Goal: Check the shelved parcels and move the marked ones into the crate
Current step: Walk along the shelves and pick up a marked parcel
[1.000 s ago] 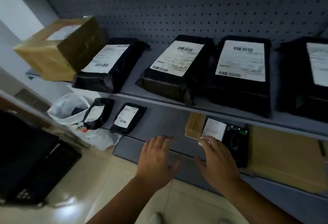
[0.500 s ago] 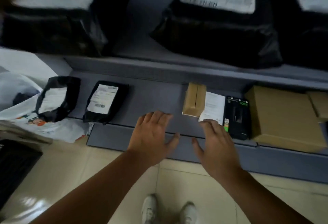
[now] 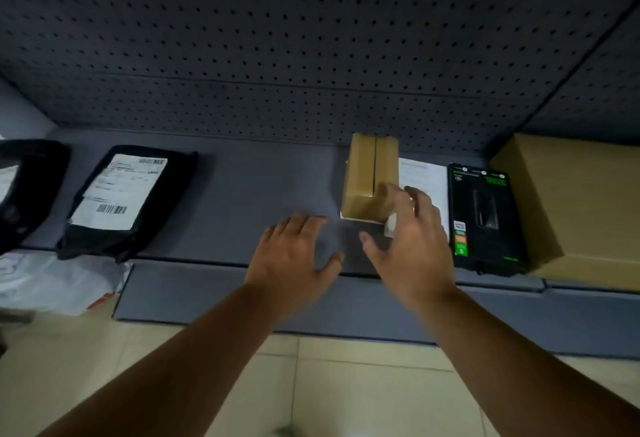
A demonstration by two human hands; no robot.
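Small tan box (image 3: 367, 177) on the bottom shelf (image 3: 249, 194), both hands empty beside it.
I see the right hand (image 3: 412, 246) spread loose, fingertips at the box's near right corner (contact unclear); the box lies on a white sheet (image 3: 424, 177) beside a black retail box (image 3: 485, 222). The left hand (image 3: 294, 253) hovers relaxed over the shelf, with a labelled black mailer (image 3: 128, 201) well to the left.

— What's on your shelf (image 3: 263, 190)?
— Near its middle stands a small tan cardboard box (image 3: 367, 173). Right of it, a flat black pack (image 3: 486, 225) with green print reaches the front edge, then a large tan carton (image 3: 575, 204). Toward the left end a black mailer bag (image 3: 129, 201) lies flat, white barcode label up; a second black bag (image 3: 33, 190) is cut off beyond.
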